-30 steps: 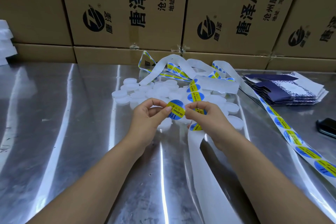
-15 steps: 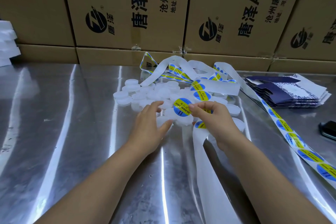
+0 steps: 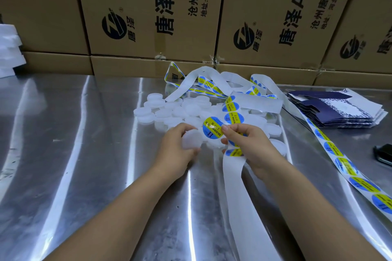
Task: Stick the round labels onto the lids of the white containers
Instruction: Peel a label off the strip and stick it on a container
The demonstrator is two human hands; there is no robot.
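Head view: cardboard boxes [image 3: 148, 17] fill the back, their tops cut off. On the steel tabletop [image 3: 63, 133] the strip [image 3: 233, 176] runs out of frame at the bottom and right. A dark object [image 3: 384, 154] at the right edge is half cut off. White lids [image 3: 182, 110] lie piled, partly hidden under the strip. Now the left hand [image 3: 178, 150] curls round one lid [image 3: 191, 141]; half a second ago it lay spread over the pile, holding nothing. As before, the right hand [image 3: 252, 146] pinches a round label [image 3: 212, 128] just beside that lid; whether they touch is unclear.
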